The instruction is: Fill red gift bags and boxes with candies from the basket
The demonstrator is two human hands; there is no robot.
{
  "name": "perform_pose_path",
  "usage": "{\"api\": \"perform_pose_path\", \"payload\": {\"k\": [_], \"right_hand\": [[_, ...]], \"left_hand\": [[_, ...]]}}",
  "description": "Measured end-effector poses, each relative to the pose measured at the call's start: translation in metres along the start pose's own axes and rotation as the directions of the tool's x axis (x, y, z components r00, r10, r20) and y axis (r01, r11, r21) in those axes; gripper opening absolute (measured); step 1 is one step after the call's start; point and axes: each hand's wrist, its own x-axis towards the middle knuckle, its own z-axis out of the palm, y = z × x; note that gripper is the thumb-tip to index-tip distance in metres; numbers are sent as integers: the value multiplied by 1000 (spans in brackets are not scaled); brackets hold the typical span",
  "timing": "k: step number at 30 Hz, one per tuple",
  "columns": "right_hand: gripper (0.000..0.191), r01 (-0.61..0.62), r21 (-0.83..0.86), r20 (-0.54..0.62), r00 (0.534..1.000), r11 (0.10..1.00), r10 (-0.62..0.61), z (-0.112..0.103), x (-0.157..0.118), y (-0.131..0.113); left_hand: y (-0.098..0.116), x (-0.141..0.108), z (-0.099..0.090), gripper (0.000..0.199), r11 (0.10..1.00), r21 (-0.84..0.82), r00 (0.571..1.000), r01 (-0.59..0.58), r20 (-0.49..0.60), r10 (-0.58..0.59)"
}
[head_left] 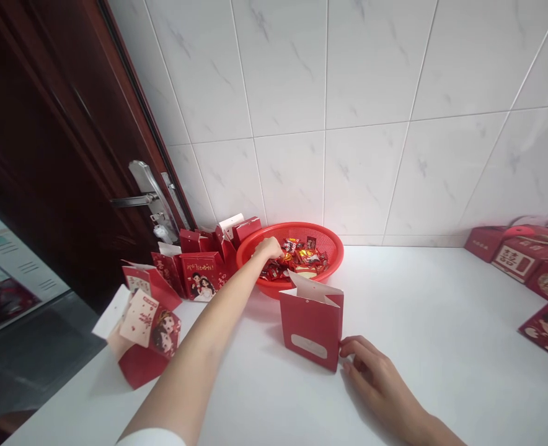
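Reaching left hand [268, 248]: grip obscured, state cannot be told; snagging basket [332, 248] could spill sweets [307, 255].
Right hand [374, 375]: grip apart, beside bag [307, 319]; a nudge could tip it.

Looks forward and down from the wearer's head, over the near side of a white tabletop [423, 322]. Faces the marbled tile wall [371, 68] behind almost squarely, and catches the dark red-brown door [69, 80] slantwise at the left. Takes in a wide field from close above the work: shows the right hand [379, 378] near, at the lower right, and the left hand [269, 249] farther off, at the red plastic colander [335, 254] around mid-frame. Reaches beyond the table's left edge down to the floor [27, 350].
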Motion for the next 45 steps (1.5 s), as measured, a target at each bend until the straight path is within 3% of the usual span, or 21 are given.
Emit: {"api": "perform_pose_path", "payload": {"k": [4,9,18,24,29,33,37,41,45], "right_hand": [[21,1,7,8,1000,1000,-1,-1,0,-1],[22,0,12,2,1000,1000,0,-1,-1,-4],[21,-3,2,13,1000,1000,3,0,1,1],[21,1,-5,19,1000,1000,-1,0,1,-1],[21,9,-2,25,1000,1000,-9,-1,1,-2],[21,4,-4,21,1000,1000,-4,-1,0,-1],[20,-7,-4,16,1000,1000,7,0,0,-3],[20,-8,-4,9,1000,1000,8,-1,0,-4],[21,3,-18,14,1000,1000,-3,-1,1,-3]], "left_hand": [[15,-9,-3,19,997,15,994,-82,-66,83],[30,-22,-9,5,969,-111,969,-222,-137,206],[34,-38,-19,22,951,-221,973,-217,-128,192],[38,-41,-31,27,985,-119,987,-128,-109,116],[32,-35,-44,35,997,70,991,-19,-129,28],[22,-28,-47,32,948,312,991,62,-130,-22],[12,-16,-37,27,873,477,994,103,-89,-68],[8,-9,-27,26,858,502,994,105,-35,-101],[11,-14,-31,16,919,394,995,27,78,-63]]}}
